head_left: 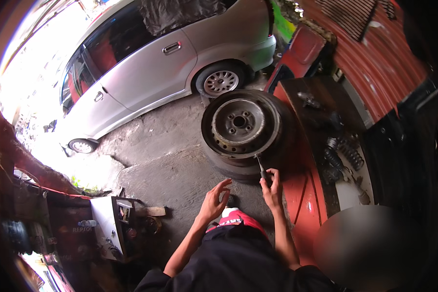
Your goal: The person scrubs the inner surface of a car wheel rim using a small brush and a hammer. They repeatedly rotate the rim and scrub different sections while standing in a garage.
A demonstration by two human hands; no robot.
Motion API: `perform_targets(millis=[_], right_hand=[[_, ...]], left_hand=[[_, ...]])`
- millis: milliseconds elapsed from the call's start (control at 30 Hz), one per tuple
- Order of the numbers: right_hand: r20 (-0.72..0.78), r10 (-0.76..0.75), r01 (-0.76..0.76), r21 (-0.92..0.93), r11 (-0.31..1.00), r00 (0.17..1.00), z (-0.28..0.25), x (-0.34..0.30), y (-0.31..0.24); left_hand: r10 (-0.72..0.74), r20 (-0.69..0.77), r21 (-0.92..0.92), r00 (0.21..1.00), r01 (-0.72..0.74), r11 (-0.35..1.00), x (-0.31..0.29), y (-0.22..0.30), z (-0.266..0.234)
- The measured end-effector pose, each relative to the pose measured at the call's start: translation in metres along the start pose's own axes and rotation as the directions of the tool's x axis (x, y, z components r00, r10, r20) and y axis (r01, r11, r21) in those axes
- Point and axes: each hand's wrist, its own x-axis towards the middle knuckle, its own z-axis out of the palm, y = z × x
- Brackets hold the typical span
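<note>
In my right hand [272, 189] is a slim screwdriver-like tool [263, 170] with a dark handle and a thin metal shaft. Its tip meets the near edge of a steel wheel rim [218, 118]; what it touches there is too small to make out. The rim sits face up inside a black tyre [282, 127], and a second dark round edge shows beneath it. My left hand [213, 202] hovers in front of the tyre, fingers apart, holding nothing and not touching the wheel.
A silver car [146, 73] stands beyond the wheel. At right, a dark-topped red bench [304, 194] carries coil-spring shock absorbers [343, 151] and metal parts. A white-sided box [103, 224] stands at left near a wooden block [151, 211]. A blurred round patch covers the lower right.
</note>
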Motion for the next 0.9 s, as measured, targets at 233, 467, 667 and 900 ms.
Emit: perform_targets(millis=[233,467,667,900], right_hand=[[0.051,-0.077,0.085,-0.18,0.98,0.996,0.072,0.101,-0.034],[0.018,-0.113,0.114,-0.226,0.967,0.993,0.128,0.139,-0.018],[-0.088,0.013,-0.035,-0.262,0.964,0.996,0.158,0.145,-0.015],[-0.279,0.023,-0.139,-0.404,0.904,0.96,0.199,0.14,-0.028]], left_hand=[[0.071,-0.047,0.097,0.996,-0.066,0.993,0.096,-0.001,-0.078],[0.035,-0.018,0.06,0.999,-0.034,0.998,0.154,-0.037,-0.114],[0.106,0.167,0.075,0.98,-0.12,0.99,0.207,-0.063,-0.142],[0.217,0.387,0.118,0.896,-0.282,0.952,0.262,-0.079,-0.185]])
